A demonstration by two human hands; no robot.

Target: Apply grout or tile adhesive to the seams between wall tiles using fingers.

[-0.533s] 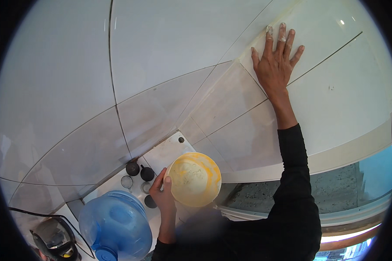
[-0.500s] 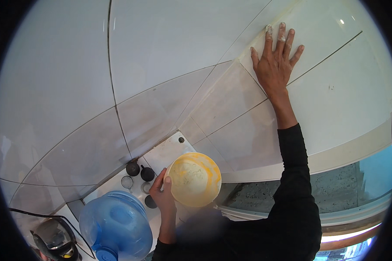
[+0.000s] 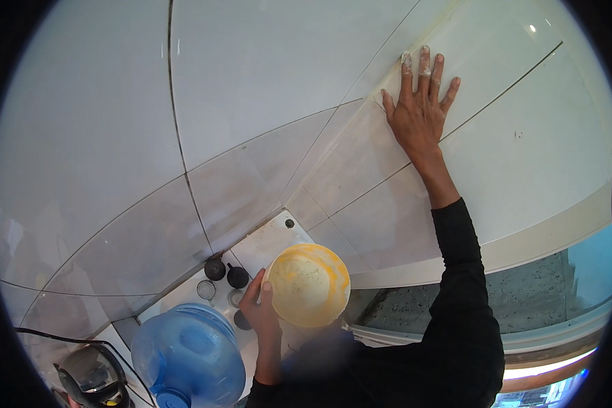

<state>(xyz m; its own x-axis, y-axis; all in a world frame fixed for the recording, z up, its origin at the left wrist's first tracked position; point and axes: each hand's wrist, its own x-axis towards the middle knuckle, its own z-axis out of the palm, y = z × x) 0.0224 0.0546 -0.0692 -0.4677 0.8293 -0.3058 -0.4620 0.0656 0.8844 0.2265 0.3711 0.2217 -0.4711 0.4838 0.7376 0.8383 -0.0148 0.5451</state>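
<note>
My left hand [image 3: 260, 314] grips the rim of a yellow bowl [image 3: 343, 277], thumb on the near side and fingers around its left edge. White paste [image 3: 307, 282] coats the bowl's inside. Up at the right, my right hand [image 3: 418, 112] lies with spread fingers against the white wall tiles [image 3: 510, 156]. Its index fingertip touches the corner joint [image 3: 377, 88], where a pale strip of filler runs between two tiled walls. White paste smears the index and middle fingers.
A large blue water bottle [image 3: 190, 353] stands at lower left, with a glass coffee pot [image 3: 92, 374] and a black cable [image 3: 68, 334] beside it. Dark cups [image 3: 237, 277] and a clear glass [image 3: 206, 290] sit on the white counter [image 3: 268, 241]. A window ledge [image 3: 455, 299] is at the right.
My right hand has slid down and left along the corner joint, fingers still spread. The bowl, bottle and cups appear slightly lower and farther right in the picture.
</note>
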